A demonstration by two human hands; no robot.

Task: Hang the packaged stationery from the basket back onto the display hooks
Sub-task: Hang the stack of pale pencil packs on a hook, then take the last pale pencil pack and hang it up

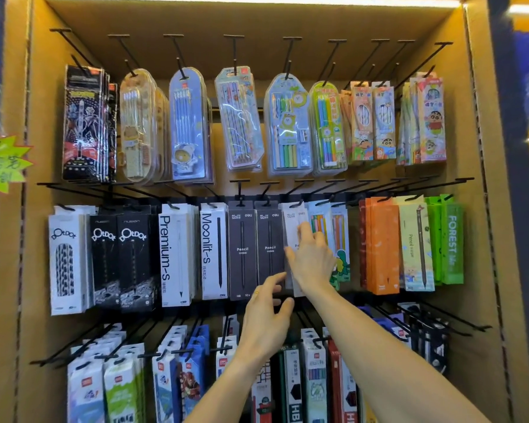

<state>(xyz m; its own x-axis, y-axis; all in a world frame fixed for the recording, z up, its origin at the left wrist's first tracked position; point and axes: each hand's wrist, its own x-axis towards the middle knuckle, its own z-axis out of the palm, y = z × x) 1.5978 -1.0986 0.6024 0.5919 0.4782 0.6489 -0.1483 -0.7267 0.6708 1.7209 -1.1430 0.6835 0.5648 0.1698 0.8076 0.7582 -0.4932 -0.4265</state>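
I'm looking at the display rack w/ both hands up at the mid row. Landmark: the white pencil pack (294,227), hanging on its hook (293,203) in that mid row.

My right hand (313,259) is lying over the front of the white pencil pack, thumb at its left edge, fingers (306,232) curled over its face & right side, so it's gripping the pack; the pack's top is sitting at the hook.

My left hand (264,319) is reaching just below & left of that pack, fingers spread and loosely bent, tips at the bottom edge of the dark pencil pack (269,248) which is hanging immediately left of the white one. Can't tell if it's actually touching. A ring is showing on one finger.

Right of the white pack: pastel pencil packs (333,230), partly behind my right hand. Further right, orange boxes (382,248). Further left, a second dark pack (242,248), then the Moonlit-s pack (213,254).

Basket isn't in view.
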